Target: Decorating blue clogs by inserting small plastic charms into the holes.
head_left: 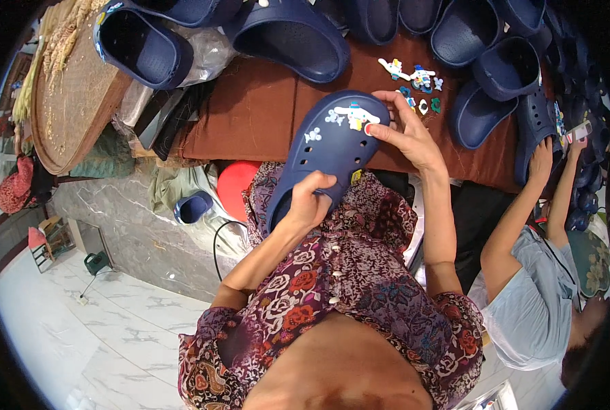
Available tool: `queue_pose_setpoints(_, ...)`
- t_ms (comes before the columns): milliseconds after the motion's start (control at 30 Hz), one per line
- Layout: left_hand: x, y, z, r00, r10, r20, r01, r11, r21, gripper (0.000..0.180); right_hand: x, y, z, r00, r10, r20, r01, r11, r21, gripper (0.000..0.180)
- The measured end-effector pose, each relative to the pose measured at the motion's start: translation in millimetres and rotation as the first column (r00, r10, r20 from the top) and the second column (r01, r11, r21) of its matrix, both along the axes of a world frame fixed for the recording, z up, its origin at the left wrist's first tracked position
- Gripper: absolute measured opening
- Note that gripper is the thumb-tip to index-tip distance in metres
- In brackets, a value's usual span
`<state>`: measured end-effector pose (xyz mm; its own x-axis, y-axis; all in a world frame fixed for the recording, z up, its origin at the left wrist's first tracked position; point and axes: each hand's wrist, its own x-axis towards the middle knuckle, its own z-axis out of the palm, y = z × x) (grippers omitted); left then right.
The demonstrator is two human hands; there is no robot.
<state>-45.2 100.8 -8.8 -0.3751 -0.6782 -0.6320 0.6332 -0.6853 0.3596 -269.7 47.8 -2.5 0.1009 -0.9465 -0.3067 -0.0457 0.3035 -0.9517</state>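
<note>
A navy blue clog [329, 147] is held in front of me, toe pointing away. White and grey cartoon charms [355, 116] sit on its toe, and a yellow one [356, 177] is at its side. My left hand [310, 199] grips the clog near its opening, thumb on the upper, with the other fingers partly hidden inside. At the toe, the thumb of my right hand [414, 140] presses beside the white charm while its fingers reach round the far edge. Loose charms [421, 78] lie on the brown cloth [250, 116] just beyond my right hand.
More navy clogs [284, 41] line the table's far side and pile up at right. There a co-worker's hand [541, 160] reaches into a clog; the other holds a small pale object [580, 131]. A round wooden board [72, 102] and a red stool [236, 188] are at left.
</note>
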Motion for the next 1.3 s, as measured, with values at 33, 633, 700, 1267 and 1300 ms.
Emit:
queue_pose_setpoints(33, 0, -4, 5, 1.0, 0.023, -0.017, -0.023, 1.0, 0.001, 0.026, 2, 2, 0, 1.0, -0.017, 0.004, 0.017, 1.0, -0.005, 0.063)
queue_pose_setpoints(633, -8, -5, 16, 0.997, 0.077, -0.009, -0.077, 0.997, 0.009, 0.029, 12, 5, -1, 0.993, -0.085, 0.077, 0.087, 0.996, -0.016, 0.06)
queue_pose_setpoints(700, -2, -4, 11, 0.999, 0.054, -0.001, -0.054, 0.998, -0.02, 0.03, 7, 9, -1, 0.997, -0.054, 0.051, 0.057, 0.996, -0.067, 0.061)
queue_pose_setpoints(1267, 27, -2, 8, 0.994, 0.075, 0.076, -0.07, 0.995, -0.071, 0.072, 46, 30, -17, 0.972, -0.236, 0.006, 0.23, 0.94, -0.254, 0.053)
queue_pose_setpoints(1300, 30, -1, 4, 0.995, 0.082, 0.049, -0.078, 0.993, -0.085, 0.073, 42, 29, -9, 0.966, -0.249, -0.069, 0.222, 0.936, -0.274, 0.045)
